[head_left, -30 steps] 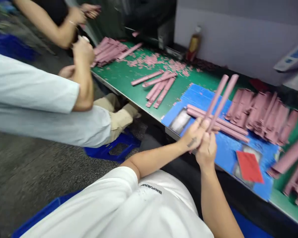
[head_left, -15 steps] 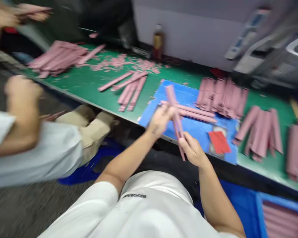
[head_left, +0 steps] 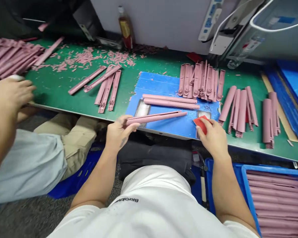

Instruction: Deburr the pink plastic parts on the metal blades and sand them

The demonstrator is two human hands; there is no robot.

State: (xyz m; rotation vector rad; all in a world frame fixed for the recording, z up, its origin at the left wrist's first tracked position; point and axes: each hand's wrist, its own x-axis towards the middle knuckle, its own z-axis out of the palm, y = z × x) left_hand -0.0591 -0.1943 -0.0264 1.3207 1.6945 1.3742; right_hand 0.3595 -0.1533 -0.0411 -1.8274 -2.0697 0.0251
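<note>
My left hand (head_left: 118, 135) is closed around one end of a long pink plastic strip (head_left: 156, 117). The strip slants to the right over the front of a blue mat (head_left: 161, 81), its hollow side partly showing. At the mat's right front, my right hand (head_left: 215, 137) pinches a red sheet (head_left: 200, 123) that looks like sandpaper. The strip's free end points toward that sheet, a small gap apart. Just behind the held strip, two more pink strips (head_left: 172, 101) lie side by side on the mat.
Upright bundles of pink strips (head_left: 201, 81) stand behind the mat, with others (head_left: 242, 109) to its right. Pink scraps (head_left: 81, 56) and a bottle (head_left: 126, 28) are at the back. A co-worker's hand (head_left: 11, 91) is at left. A blue crate (head_left: 249, 195) holds strips at lower right.
My right hand has let go of the pink piece and picked up the red sheet from the mat. The strip in my left hand has swung from steep to nearly level. The view has shifted.
</note>
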